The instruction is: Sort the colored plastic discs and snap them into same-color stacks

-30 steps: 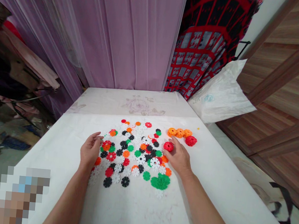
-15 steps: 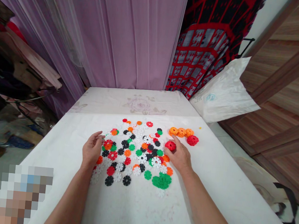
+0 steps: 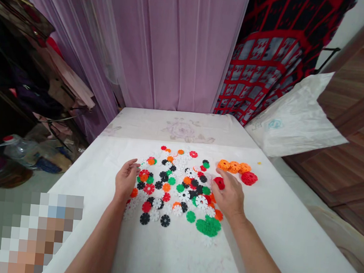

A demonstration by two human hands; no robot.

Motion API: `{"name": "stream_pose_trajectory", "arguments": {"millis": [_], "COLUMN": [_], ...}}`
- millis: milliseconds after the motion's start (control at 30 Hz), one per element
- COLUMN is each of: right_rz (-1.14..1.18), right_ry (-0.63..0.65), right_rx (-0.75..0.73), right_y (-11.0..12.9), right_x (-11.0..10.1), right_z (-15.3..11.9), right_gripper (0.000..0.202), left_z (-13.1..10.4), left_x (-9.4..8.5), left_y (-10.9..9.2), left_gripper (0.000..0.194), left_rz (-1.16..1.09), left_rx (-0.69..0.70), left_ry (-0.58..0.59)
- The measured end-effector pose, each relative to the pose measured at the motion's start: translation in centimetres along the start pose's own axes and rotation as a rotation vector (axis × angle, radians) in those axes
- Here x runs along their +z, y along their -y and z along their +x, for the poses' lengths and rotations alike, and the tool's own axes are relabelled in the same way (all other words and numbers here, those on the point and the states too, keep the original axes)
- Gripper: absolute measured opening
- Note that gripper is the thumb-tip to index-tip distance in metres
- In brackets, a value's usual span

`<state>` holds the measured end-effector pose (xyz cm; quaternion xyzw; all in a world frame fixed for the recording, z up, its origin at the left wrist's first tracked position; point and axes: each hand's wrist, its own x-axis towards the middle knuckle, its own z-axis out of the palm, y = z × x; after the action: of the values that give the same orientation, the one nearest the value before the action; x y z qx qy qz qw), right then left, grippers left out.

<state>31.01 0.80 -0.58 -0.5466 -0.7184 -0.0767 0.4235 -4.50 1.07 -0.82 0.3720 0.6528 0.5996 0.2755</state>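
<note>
My left hand [image 3: 126, 180] is at the left edge of a spread of notched plastic discs [image 3: 148, 188]. Its fingers are loosely curved and apart, with nothing visible in them. At the right side of the spread, my right hand [image 3: 231, 196] has its thumb and fingers around a red cluster of discs [image 3: 219, 182], which the hand partly covers. The loose discs are white, black, red, orange and green. Beyond the right hand sit a row of orange disc clusters [image 3: 234, 167] and another red disc cluster [image 3: 249, 178].
Green discs [image 3: 209, 226] are heaped at the near right of the spread. The table [image 3: 171, 263] has a white cover. A white sack [image 3: 294, 121] stands beyond its right edge, with a purple curtain [image 3: 177, 47] behind. Clothes and a plastic bottle [image 3: 13, 147] are at the left.
The whole view has shifted, so everything appears farther right. My right hand now covers more of the red cluster. My left hand stays beside the discs.
</note>
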Motion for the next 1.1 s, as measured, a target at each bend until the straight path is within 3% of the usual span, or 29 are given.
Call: {"name": "stream_pose_trajectory", "arguments": {"millis": [133,267,367,467,533,633,833,933,1100], "right_rz": [0.145,0.314,0.294,0.240,0.219,0.207,0.191,0.196,0.173], "right_ry": [0.123,0.348,0.520,0.667,0.717,0.716,0.578,0.504,0.558], "right_rx": [-0.142,-0.369,-0.506,-0.589,-0.613,-0.566,-0.396,-0.373,-0.407], "right_y": [4.4,10.3,14.3,16.6,16.7,14.9,10.6,10.7,11.0], "right_x": [1.3,4.0,6.3,7.9,8.3,8.1,6.5,6.0,5.7], "right_z": [1.1,2.7,3.8,3.9,3.5,2.8,2.1,1.7,1.2], "right_gripper": [0.028,0.033,0.028,0.028,0.030,0.033,0.029,0.029,0.025], "left_z": [0.0,-0.1,0.1,0.3,0.3,0.3,0.1,0.0,-0.2], "left_x": [0.0,-0.1,-0.3,-0.5,-0.5,-0.3,0.0,0.0,0.0], "left_y": [-0.1,-0.2,-0.2,0.0,0.1,0.4,0.4,0.1,-0.1], "left_gripper": [0.034,0.035,0.036,0.037,0.038,0.038,0.033,0.030,0.029], "left_rz": [-0.053,-0.146,-0.251,-0.290,-0.285,-0.232,-0.119,-0.125,-0.144], "left_rx": [-0.036,-0.036,-0.010,-0.004,-0.006,0.019,0.051,0.049,0.038], "left_ry": [0.001,-0.029,-0.097,-0.134,-0.138,-0.110,-0.081,-0.080,-0.073]}}
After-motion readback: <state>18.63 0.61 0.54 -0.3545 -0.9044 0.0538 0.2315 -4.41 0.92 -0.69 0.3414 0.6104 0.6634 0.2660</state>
